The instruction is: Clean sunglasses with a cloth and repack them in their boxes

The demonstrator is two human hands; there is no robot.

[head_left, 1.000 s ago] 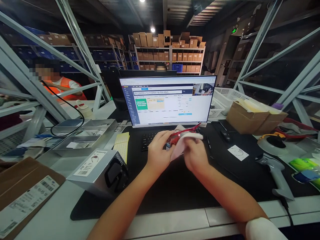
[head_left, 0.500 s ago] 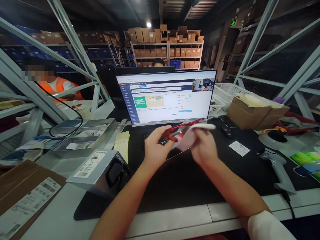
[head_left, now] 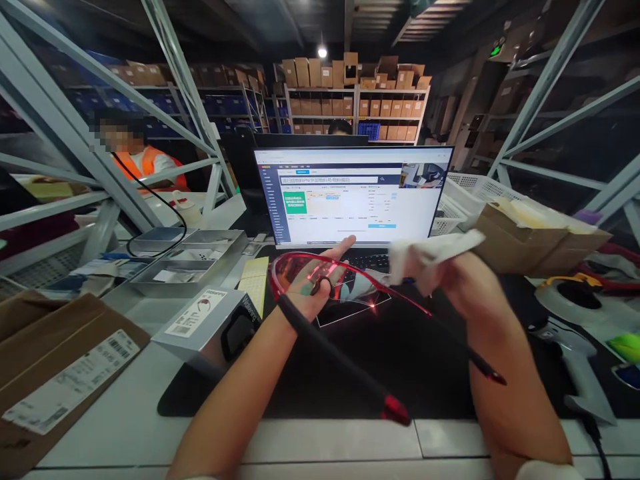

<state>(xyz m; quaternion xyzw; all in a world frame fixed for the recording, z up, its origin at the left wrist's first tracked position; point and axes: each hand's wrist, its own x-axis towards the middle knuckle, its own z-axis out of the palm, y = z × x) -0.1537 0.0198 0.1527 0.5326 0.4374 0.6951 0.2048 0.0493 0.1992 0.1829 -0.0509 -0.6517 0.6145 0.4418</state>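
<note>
My left hand [head_left: 313, 287] holds a pair of red sports glasses [head_left: 320, 277] by the bridge, over the black desk mat [head_left: 400, 373]. The lens faces the monitor [head_left: 353, 193] and the two dark arms with red tips point back toward me. My right hand [head_left: 463, 287] is closed on a white cleaning cloth [head_left: 433, 250], just right of the lens and apart from it. A keyboard [head_left: 365, 260] lies partly hidden behind the glasses.
A silver glasses box [head_left: 210, 327] lies left of the mat, metal trays [head_left: 185, 263] behind it. A cardboard parcel [head_left: 55, 373] sits at the near left. A barcode scanner [head_left: 575, 360] and a brown box [head_left: 535, 243] are on the right. A person in an orange vest [head_left: 145, 163] sits beyond the frame.
The glasses were folded between both hands with the cloth on them. Now their arms are open toward me, held by my left hand alone, and my right hand has drawn the cloth away to the right.
</note>
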